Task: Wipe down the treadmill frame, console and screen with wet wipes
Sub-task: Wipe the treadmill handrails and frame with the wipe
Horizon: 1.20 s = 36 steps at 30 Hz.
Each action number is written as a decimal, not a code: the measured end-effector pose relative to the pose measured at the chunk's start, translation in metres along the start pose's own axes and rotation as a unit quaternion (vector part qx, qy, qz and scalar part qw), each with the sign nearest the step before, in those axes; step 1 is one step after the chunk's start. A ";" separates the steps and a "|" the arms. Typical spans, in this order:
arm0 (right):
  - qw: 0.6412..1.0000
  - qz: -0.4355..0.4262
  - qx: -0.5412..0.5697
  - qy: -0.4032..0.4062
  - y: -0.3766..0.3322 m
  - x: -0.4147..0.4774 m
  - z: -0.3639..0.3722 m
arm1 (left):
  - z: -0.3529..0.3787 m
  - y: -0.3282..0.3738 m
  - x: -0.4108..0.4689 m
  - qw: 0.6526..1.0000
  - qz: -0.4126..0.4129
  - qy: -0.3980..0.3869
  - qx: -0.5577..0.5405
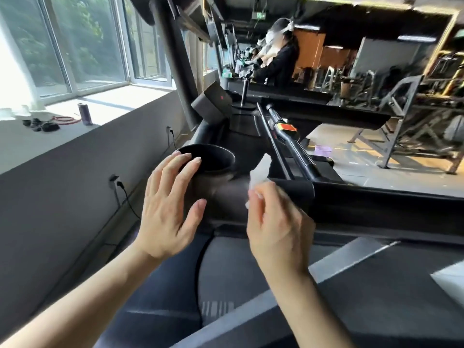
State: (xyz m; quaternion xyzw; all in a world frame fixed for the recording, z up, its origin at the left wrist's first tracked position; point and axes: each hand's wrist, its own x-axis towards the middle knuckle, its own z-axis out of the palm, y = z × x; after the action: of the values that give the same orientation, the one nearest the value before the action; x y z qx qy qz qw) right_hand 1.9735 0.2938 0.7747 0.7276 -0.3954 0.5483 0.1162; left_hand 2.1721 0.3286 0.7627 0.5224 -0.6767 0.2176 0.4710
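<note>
The black treadmill console fills the middle of the head view, with a round cup holder at its near left end. My left hand hovers open over the cup holder's outer wall, fingers spread. My right hand pinches a crumpled white wet wipe against the console's near edge, just right of the cup holder. A black handrail bar with a red and orange tag runs away behind the wipe. The treadmill belt lies below my arms.
A grey wall with two plugged sockets stands to the left, under a sill holding a purple bottle and small dark items. Another person stands at treadmills further back. Gym machines and a lilac basin occupy the floor to the right.
</note>
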 end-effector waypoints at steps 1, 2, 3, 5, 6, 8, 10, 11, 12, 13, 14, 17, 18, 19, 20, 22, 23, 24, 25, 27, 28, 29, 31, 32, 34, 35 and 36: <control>0.998 0.043 -0.031 0.021 0.017 -0.001 -0.010 | 0.002 -0.001 0.000 1.000 0.003 0.007 -0.001; 0.993 0.089 -0.059 0.041 0.034 -0.002 -0.020 | 0.005 -0.001 0.000 1.000 0.006 0.013 -0.004; 0.988 0.126 -0.075 0.055 0.046 -0.003 -0.029 | 0.007 -0.001 0.000 1.000 0.008 0.019 -0.006; 0.982 0.158 -0.079 0.064 0.052 -0.009 -0.033 | 0.010 -0.001 0.000 0.999 0.008 0.030 -0.011; 0.983 0.160 -0.070 0.064 0.048 -0.010 -0.030 | 0.011 -0.002 0.000 0.999 0.007 0.035 -0.012; 0.987 0.147 -0.030 0.061 0.027 -0.013 -0.016 | 0.012 -0.002 0.000 0.999 0.010 0.043 -0.012; 0.992 0.114 0.025 0.053 -0.001 -0.012 0.003 | 0.013 -0.003 0.002 0.999 0.018 0.045 -0.013; 0.994 0.093 0.043 0.046 -0.015 -0.010 0.013 | 0.013 -0.004 0.002 0.999 0.023 0.043 -0.014; 0.996 0.068 0.051 0.036 -0.028 -0.011 0.021 | 0.013 -0.007 0.002 0.999 0.028 0.040 -0.015; 0.997 0.038 0.055 0.027 -0.041 -0.012 0.029 | 0.012 -0.009 0.001 0.999 0.036 0.037 -0.012; 0.998 0.006 0.056 0.021 -0.050 -0.014 0.035 | 0.011 -0.012 0.001 0.998 0.045 0.037 -0.006; 0.996 -0.069 0.056 -0.005 -0.052 -0.020 0.036 | 0.008 -0.021 0.001 0.997 0.070 0.033 0.028; 0.996 -0.075 0.053 -0.009 -0.043 -0.023 0.031 | 0.006 -0.023 0.001 0.996 0.074 0.030 0.039; 0.997 -0.067 0.048 -0.005 -0.031 -0.026 0.025 | 0.006 -0.024 0.001 0.996 0.076 0.029 0.046; 0.998 -0.043 0.036 0.008 -0.016 -0.029 0.018 | 0.007 -0.024 0.000 0.996 0.076 0.030 0.048; 0.998 0.043 -0.004 0.049 0.018 -0.034 0.000 | 0.009 -0.023 -0.001 0.996 0.070 0.039 0.044; 0.993 0.089 -0.022 0.073 0.032 -0.034 -0.008 | 0.012 -0.022 0.000 0.996 0.069 0.046 0.042; 0.987 0.132 -0.031 0.091 0.043 -0.034 -0.012 | 0.015 -0.021 0.000 0.996 0.068 0.052 0.036; 0.980 0.170 -0.031 0.101 0.049 -0.035 -0.013 | 0.018 -0.021 0.002 0.996 0.068 0.058 0.030; 0.971 0.215 -0.001 0.102 0.040 -0.035 -0.007 | 0.022 -0.021 0.001 0.995 0.066 0.066 0.021; 0.970 0.218 0.024 0.100 0.029 -0.035 -0.001 | 0.023 -0.021 0.001 0.995 0.067 0.070 0.019; 0.973 0.203 0.051 0.094 0.015 -0.033 0.007 | 0.023 -0.022 0.000 0.995 0.069 0.072 0.020; 0.983 0.143 0.087 0.069 -0.015 -0.031 0.023 | 0.024 -0.023 0.001 0.995 0.071 0.070 0.021; 0.988 0.109 0.096 0.056 -0.029 -0.028 0.030 | 0.024 -0.024 0.002 0.995 0.071 0.072 0.024; 0.992 0.059 0.106 0.033 -0.048 -0.026 0.040 | 0.023 -0.026 0.003 0.995 0.073 0.067 0.031; 0.993 0.037 0.112 0.023 -0.052 -0.026 0.042 | 0.021 -0.028 0.003 0.994 0.076 0.064 0.038; 0.993 0.019 0.119 0.015 -0.052 -0.026 0.041 | 0.020 -0.029 0.004 0.994 0.081 0.061 0.045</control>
State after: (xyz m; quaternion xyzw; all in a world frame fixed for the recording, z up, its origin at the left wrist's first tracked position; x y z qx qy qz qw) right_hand 2.0370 0.3148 0.7500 0.7205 -0.3396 0.6041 0.0242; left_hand 2.1904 0.3010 0.7509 0.4725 -0.6761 0.3170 0.4681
